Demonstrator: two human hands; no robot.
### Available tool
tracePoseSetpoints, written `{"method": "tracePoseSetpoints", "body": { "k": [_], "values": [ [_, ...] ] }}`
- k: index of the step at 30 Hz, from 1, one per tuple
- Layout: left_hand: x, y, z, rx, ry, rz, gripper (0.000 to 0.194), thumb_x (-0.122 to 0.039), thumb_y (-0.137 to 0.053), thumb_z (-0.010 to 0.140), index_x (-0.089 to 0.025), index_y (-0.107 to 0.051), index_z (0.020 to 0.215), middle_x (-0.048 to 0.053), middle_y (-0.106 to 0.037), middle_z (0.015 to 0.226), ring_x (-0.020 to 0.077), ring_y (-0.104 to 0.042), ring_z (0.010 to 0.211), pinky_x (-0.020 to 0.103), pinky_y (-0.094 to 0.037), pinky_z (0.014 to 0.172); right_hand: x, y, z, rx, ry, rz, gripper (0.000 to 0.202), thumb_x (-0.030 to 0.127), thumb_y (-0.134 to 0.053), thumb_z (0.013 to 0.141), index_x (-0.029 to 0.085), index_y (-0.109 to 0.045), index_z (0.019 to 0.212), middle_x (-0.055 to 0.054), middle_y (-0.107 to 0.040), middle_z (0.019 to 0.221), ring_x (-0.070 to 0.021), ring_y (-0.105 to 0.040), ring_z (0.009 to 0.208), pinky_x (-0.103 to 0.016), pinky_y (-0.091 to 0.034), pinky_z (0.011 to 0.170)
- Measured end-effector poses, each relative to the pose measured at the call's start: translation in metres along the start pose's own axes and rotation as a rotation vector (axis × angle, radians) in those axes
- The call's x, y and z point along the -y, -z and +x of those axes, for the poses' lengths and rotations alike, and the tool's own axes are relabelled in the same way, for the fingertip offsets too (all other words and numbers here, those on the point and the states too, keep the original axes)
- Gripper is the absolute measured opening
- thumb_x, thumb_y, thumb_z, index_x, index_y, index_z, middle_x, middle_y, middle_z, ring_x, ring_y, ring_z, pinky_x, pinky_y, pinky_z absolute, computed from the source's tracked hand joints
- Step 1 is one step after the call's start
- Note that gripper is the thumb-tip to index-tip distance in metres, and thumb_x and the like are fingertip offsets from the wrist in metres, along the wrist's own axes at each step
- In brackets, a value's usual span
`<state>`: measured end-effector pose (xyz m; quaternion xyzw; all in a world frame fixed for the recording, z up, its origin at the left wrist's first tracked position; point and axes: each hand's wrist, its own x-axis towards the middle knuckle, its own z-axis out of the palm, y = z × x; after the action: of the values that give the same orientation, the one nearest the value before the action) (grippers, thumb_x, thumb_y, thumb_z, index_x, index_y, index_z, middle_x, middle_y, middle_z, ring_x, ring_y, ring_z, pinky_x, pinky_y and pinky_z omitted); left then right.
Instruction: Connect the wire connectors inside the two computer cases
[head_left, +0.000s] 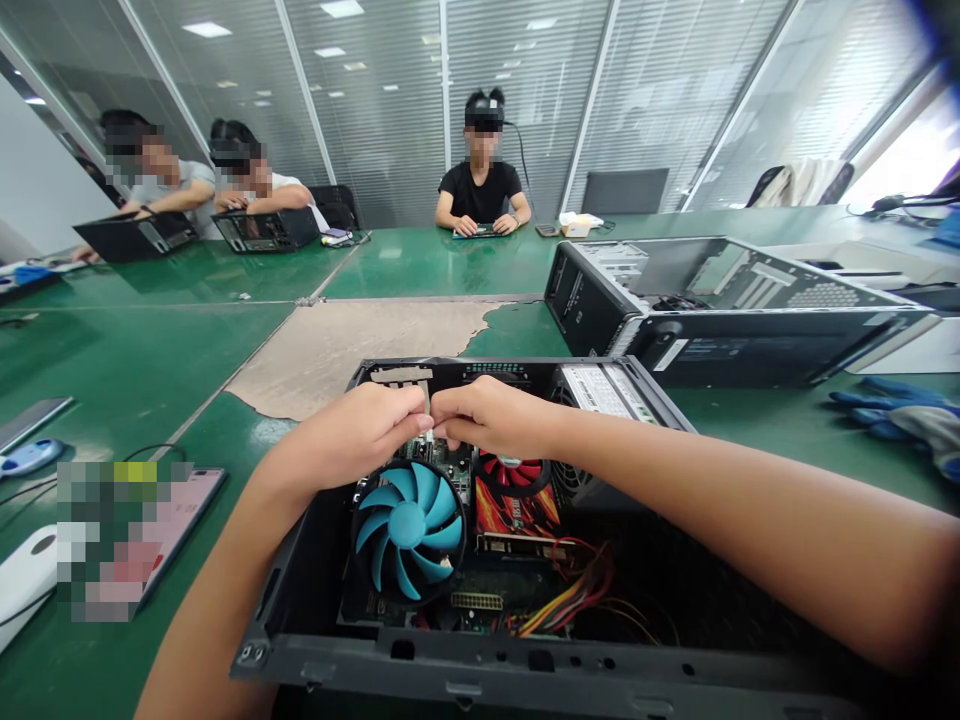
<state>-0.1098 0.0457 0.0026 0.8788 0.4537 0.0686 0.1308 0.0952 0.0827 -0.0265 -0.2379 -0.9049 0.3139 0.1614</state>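
Note:
An open black computer case (330, 655) lies on the table before me, its inside facing up. Over its far part, my left hand (379, 425) and my right hand (484, 410) meet with fingertips pinched together. Something small and pale shows at the fingertips, too hidden to name. Just below my left hand is a cooling fan (407, 524) with blue blades. Below my right hand sits a graphics card (517, 508) with a red fan. A power supply (604, 390) fills the far right corner, and loose coloured cables (574, 597) lie near the front.
A second open computer case (750, 340) stands at the back right, with blue-grey gloves (907, 420) in front of it. On the left lie a phone (180, 530) and a white device (30, 580). Several people sit across the green table (420, 265), two behind computer cases.

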Motion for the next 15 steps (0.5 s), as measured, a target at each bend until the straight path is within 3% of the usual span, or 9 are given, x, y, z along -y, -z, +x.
{"method": "tracePoseSetpoints", "body": {
  "k": [10, 15],
  "values": [
    [0.0015, 0.0001, 0.0, 0.006, -0.023, -0.007, 0.044, -0.042, -0.032, 0.1, -0.018, -0.052, 0.069, -0.002, -0.051, 0.059, 0.0107, -0.042, 0.056, 0.027, -0.028, 0.056, -0.0015, -0.0013, 0.0009, -0.025, 0.084, -0.078, 0.017, 0.015, -0.052, 0.091, 0.018, -0.054, 0.075, 0.002, -0.06, 0.072, -0.0102, -0.049, 0.065, -0.026, -0.037, 0.066],
    [0.0023, -0.0016, 0.0008, 0.006, -0.001, -0.018, 0.038, -0.04, -0.039, 0.098, -0.018, -0.049, 0.068, -0.003, -0.05, 0.058, 0.0099, -0.041, 0.056, 0.026, -0.028, 0.055, -0.0032, -0.0017, 0.002, 0.001, 0.08, -0.066, 0.019, 0.01, -0.049, 0.09, 0.018, -0.054, 0.074, 0.002, -0.057, 0.071, -0.0102, -0.049, 0.065, -0.026, -0.036, 0.065]
  ]
}}
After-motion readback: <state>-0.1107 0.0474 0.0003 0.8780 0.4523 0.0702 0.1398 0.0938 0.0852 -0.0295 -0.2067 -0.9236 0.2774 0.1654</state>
